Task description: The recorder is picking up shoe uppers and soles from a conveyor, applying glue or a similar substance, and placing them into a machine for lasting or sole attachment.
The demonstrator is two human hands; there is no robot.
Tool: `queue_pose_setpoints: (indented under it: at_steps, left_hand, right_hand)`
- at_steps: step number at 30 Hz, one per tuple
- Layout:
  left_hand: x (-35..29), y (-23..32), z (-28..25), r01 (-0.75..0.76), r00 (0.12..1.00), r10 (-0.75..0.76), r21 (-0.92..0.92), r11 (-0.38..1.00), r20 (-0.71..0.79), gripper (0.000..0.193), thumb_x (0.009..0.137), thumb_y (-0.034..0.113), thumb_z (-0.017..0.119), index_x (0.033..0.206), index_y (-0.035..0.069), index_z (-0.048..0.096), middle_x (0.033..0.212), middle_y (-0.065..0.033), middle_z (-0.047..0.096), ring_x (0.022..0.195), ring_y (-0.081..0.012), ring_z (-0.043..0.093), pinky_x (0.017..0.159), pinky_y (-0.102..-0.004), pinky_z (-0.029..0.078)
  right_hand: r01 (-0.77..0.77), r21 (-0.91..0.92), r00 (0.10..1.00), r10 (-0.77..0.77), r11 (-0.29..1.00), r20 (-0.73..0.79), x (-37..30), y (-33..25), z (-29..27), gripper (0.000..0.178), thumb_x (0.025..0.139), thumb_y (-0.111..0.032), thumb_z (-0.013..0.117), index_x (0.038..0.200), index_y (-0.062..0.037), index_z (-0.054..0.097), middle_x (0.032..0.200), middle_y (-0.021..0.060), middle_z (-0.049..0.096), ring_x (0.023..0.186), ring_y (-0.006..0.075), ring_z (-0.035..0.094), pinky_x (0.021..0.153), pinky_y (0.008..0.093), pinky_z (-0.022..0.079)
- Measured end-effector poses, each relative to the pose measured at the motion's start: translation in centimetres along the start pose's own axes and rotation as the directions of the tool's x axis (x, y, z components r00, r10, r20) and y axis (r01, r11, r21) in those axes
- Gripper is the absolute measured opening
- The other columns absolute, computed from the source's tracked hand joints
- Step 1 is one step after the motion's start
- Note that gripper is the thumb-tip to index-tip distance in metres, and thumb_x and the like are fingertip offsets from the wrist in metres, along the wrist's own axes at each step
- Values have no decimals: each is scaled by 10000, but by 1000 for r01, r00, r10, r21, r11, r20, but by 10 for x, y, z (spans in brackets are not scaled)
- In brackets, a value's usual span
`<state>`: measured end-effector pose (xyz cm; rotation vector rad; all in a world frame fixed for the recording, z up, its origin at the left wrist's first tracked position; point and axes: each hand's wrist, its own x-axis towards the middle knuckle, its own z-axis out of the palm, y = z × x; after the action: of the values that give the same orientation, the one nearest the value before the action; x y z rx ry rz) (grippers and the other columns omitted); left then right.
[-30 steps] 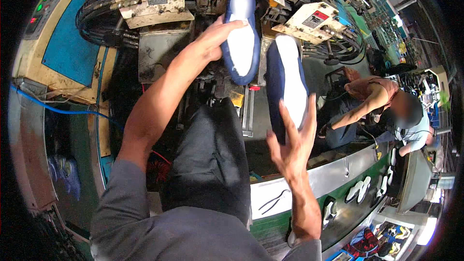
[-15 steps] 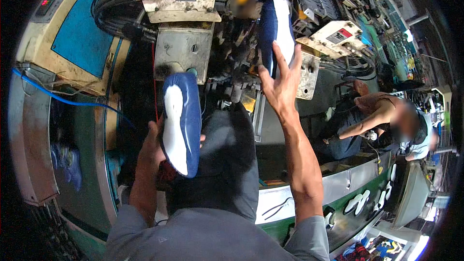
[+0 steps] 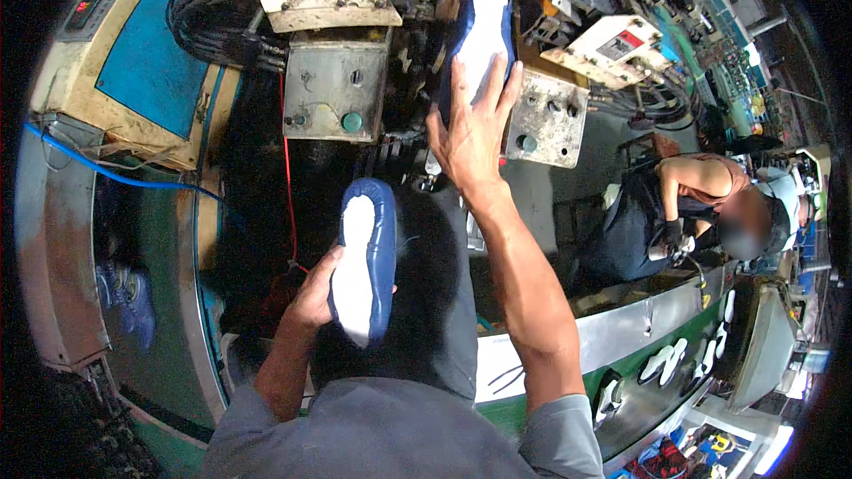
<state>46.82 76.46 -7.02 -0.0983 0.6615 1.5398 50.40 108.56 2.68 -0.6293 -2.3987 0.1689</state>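
Note:
A blue shoe upper with a white underside (image 3: 362, 257) is in my left hand (image 3: 318, 291), sole side up above my lap. The thumb lies along its left edge, and fingertips show on the right. A second blue shoe upper with a white underside (image 3: 486, 22) sits at the machine ahead, its near end under my right hand (image 3: 475, 137). That hand's fingers are stretched and spread over the white underside, with the thumb apart at the left. What supports this second shoe is hidden.
Metal boxes with green buttons (image 3: 352, 121) (image 3: 526, 144) flank the machine's middle. A control panel (image 3: 93, 0) stands far left. On the right, a seated person (image 3: 701, 186) bends over work beside a bench (image 3: 612, 341) with white sole pieces (image 3: 661, 362). A blue hose (image 3: 106, 179) runs at left.
The left-hand shoe has moved right and slightly down, closer to me. My right hand has shifted left, and the far shoe now lies further left and more upright in the picture.

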Motion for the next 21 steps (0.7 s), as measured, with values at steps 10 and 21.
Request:
queue_pose_setpoints:
  at_steps: [10,21]
  left_hand:
    - [27,17,39,-169,977,211,612,773,4,679,1154,311,468,1704,27,191,1663,-120,396,1507,-205,397,1240,-367,327]
    - [72,-1,53,-63,975,196,722,689,-102,666,1142,179,510,1713,45,193,1686,-128,362,1524,-213,374,1257,-366,305]
  right_hand:
    - [201,176,971,-172,964,-165,101,57,36,747,852,-276,779,1499,3,529,1511,449,391,1473,592,326,1250,596,304]
    - [257,-193,931,-296,947,-214,159,69,41,580,870,-225,715,1328,109,590,1253,395,624,1335,574,478,1234,595,314]
